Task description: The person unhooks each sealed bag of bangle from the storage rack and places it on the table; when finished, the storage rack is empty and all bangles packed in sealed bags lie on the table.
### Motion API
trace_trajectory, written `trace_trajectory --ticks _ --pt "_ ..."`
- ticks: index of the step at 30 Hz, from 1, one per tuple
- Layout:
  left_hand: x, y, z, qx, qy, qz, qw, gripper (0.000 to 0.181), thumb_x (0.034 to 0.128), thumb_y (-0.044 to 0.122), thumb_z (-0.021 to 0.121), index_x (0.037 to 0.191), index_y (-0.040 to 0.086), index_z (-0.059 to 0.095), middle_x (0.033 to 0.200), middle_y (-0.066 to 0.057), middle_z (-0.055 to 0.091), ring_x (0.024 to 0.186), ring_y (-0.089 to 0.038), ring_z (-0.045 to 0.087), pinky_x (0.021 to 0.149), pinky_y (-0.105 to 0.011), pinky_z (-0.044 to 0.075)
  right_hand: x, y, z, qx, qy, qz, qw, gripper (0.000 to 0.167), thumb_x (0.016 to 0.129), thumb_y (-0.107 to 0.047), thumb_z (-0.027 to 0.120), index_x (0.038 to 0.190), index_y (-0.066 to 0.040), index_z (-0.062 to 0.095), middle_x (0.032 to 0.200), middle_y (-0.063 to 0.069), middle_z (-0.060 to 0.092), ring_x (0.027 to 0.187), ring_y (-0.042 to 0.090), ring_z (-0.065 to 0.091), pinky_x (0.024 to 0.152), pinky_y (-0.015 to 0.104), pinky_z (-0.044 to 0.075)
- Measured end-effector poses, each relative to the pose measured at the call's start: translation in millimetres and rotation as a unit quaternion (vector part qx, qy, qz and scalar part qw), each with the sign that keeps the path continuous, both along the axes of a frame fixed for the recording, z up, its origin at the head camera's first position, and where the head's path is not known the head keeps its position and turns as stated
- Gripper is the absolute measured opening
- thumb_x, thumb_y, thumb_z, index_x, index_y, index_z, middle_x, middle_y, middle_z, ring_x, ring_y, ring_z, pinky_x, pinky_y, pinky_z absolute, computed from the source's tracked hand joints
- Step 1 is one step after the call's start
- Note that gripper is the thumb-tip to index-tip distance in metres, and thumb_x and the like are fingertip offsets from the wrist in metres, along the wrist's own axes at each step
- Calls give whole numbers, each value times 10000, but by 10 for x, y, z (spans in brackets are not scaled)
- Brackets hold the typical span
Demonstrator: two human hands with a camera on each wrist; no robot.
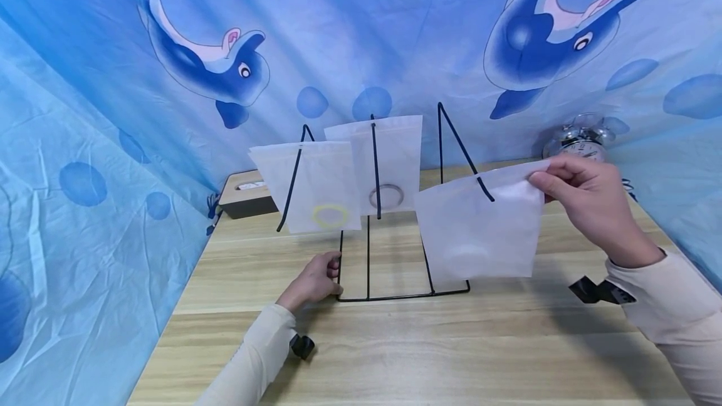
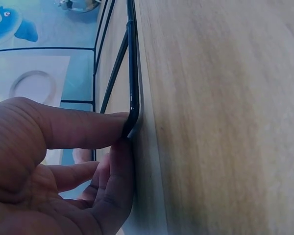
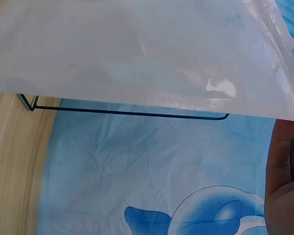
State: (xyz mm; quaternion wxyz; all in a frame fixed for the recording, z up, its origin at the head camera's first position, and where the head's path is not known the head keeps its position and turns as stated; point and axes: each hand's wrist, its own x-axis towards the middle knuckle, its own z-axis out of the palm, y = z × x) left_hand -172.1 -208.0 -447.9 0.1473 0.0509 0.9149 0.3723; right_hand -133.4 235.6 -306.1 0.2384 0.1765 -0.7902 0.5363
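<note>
A black wire rack (image 1: 400, 297) stands on the wooden table, with three upright bent arms. Its front left corner is pinched by my left hand (image 1: 317, 277); the left wrist view shows thumb and fingers at that bent wire (image 2: 133, 98). By its top right corner, my right hand (image 1: 586, 199) pinches a translucent white bag (image 1: 485, 230), which hangs at the right arm of the rack with a pale ring shape low inside. On the left arm hangs a bag (image 1: 316, 174) with a yellow ring, and on the middle arm a bag (image 1: 395, 149) with a greyish ring.
Behind the rack at the left sits a tissue box (image 1: 248, 205). An alarm clock (image 1: 583, 146) stands at the back right, behind my right hand. Blue curtain (image 1: 338, 36) with dolphins surrounds the table (image 1: 417, 356) at the back and sides.
</note>
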Motion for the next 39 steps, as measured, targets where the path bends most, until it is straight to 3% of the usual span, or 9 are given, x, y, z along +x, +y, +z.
trace_trajectory --ticks 8,12,16,24,31,35,39 --pt "13 -11 -12 54 23 21 10000 832 681 -150 778 1439 -102 438 1041 -72 546 936 -197 536 844 -353 481 75 -1 5 34 204 33 9998 70 931 92 640 944 70 706 735 -37 695 660 81 618 627 156 504" --pt "11 -11 -14 83 45 -33 9999 831 674 -150 777 1432 -110 439 1033 -74 546 928 -193 536 840 -353 481 109 22 -15 -515 201 401 9977 85 920 130 627 940 90 699 768 -31 715 674 67 628 636 147 511" --pt "6 -8 -12 108 26 -36 9999 834 679 -148 776 1438 -105 435 1033 -72 547 931 -194 533 842 -351 482 135 45 -39 -1092 197 889 9898 102 912 166 608 930 108 690 804 -3 735 702 66 662 648 151 529" --pt "11 -1 -7 124 -68 6 9999 829 712 -138 775 1460 -90 419 1078 -86 553 981 -215 532 888 -382 481 159 82 -80 -1493 265 1146 9818 102 907 175 606 941 132 691 823 40 740 723 89 667 654 156 522" --pt "29 -20 16 224 -108 12 9997 817 718 -150 769 1454 -100 419 1083 -99 542 982 -222 522 865 -372 474 180 92 -81 -1676 351 1627 9717 101 904 215 570 960 192 651 876 63 747 787 106 692 691 165 539" --pt "31 -23 33 353 -153 13 9993 807 724 -165 760 1453 -104 418 1076 -111 532 979 -229 511 844 -361 468 200 97 -84 -1771 354 1721 9684 103 904 215 569 963 197 651 888 73 748 806 110 697 703 169 542" --pt "26 -18 18 383 -133 -24 9992 809 719 -168 762 1450 -104 423 1056 -104 532 964 -224 507 830 -354 465 232 159 -113 -1679 299 1487 9741 104 907 205 573 955 174 660 869 46 747 777 88 686 685 153 530"
